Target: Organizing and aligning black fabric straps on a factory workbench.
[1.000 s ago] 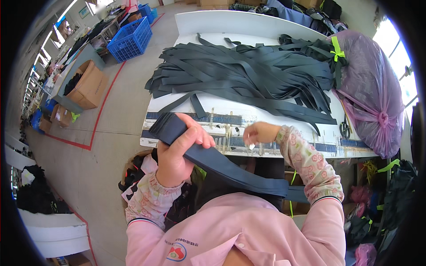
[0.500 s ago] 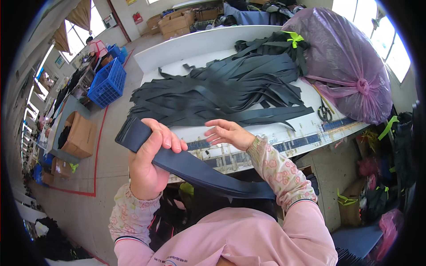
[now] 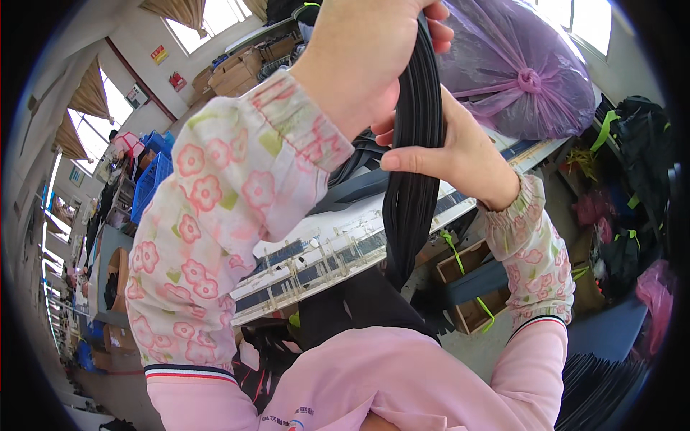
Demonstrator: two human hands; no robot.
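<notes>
Both hands grip a hanging bundle of black strips [image 3: 413, 197].
The left hand [image 3: 374, 61] is high, its fingers curled closed around the bundle's upper part at the picture's top edge; the right hand [image 3: 460, 154] closes on it lower down, thumb across the front. The bundle hangs in front of the white table [image 3: 352, 215], its lower end above the person's lap; a purple bag [image 3: 503, 79] sits beyond.
</notes>
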